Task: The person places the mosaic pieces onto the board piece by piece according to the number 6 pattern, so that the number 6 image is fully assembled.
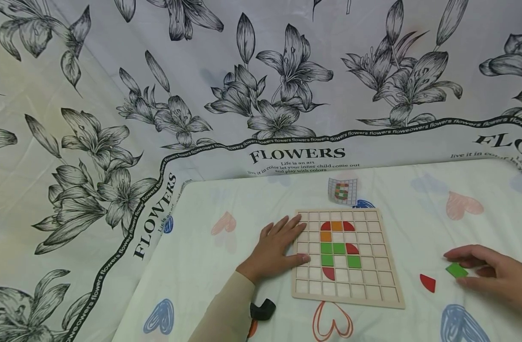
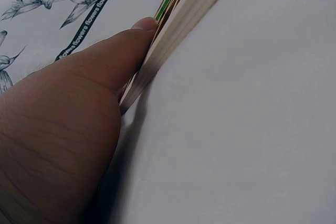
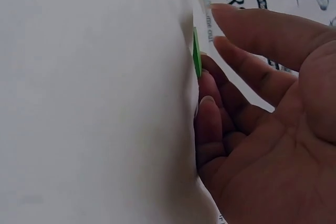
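Note:
My left hand (image 1: 274,250) lies with spread fingers on the left edge of a wooden grid board (image 1: 389,289). In the left wrist view the thumb (image 2: 137,38) rests over the board's side (image 2: 173,38). Red quarter-round, orange square and green square tiles (image 1: 339,248) sit in several of the board's cells. To the right, my right hand (image 1: 491,270) is around a loose green square tile (image 1: 457,270). In the right wrist view its thumb and index finger stand apart from the green tile (image 3: 197,56), whose lower part is hidden. Beside it lies a red quarter-round tile (image 1: 428,283).
A small pattern card (image 1: 343,191) with a coloured grid stands behind the board. A black curved object (image 1: 262,309) lies by the left forearm. The white cloth (image 1: 226,266) carries printed hearts, and a flower-printed curtain (image 1: 286,85) rises behind and to the left.

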The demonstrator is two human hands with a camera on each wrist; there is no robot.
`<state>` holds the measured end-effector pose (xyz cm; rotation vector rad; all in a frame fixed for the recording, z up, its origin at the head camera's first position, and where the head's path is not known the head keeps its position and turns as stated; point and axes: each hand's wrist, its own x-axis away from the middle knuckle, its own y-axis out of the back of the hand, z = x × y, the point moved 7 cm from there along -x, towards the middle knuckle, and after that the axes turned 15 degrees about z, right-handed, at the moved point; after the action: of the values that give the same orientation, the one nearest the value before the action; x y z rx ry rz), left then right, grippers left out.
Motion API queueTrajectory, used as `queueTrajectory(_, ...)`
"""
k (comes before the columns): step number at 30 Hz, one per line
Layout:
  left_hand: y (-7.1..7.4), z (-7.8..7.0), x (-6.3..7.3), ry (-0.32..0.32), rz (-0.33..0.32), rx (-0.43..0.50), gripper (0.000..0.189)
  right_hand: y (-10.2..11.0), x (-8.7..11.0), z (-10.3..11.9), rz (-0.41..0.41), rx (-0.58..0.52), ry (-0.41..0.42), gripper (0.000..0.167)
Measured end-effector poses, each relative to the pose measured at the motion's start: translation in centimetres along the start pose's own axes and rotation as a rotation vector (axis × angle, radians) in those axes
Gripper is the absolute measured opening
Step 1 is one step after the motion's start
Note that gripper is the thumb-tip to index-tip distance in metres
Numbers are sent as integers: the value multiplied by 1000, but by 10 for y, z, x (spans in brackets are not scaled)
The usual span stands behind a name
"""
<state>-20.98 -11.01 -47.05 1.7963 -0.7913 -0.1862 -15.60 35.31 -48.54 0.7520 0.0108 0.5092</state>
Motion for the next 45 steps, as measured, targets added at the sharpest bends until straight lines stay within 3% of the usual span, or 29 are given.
queueTrajectory(8,-1,1,-1,12,8,3,88,-2,1,-2,-10,44,49,45)
queueTrajectory(13,-1,1,-1,14,12,0,88,-3,-2,0,-1,76,-11,45)
queueTrajectory(18,-1,2,-1,17,13,-3,88,-3,-7,1,67,66,-98,42)
queueTrajectory(26,-1,2,-1,12,9,-2,88,-2,-4,15,-6,59,-5,44)
queueTrajectory(33,-1,2,-1,12,8,0,88,-2,-9,16,65,121,-141,39)
queueTrajectory(45,-1,1,0,4,6,-1,88,-1,-7,18,19,158,-118,33)
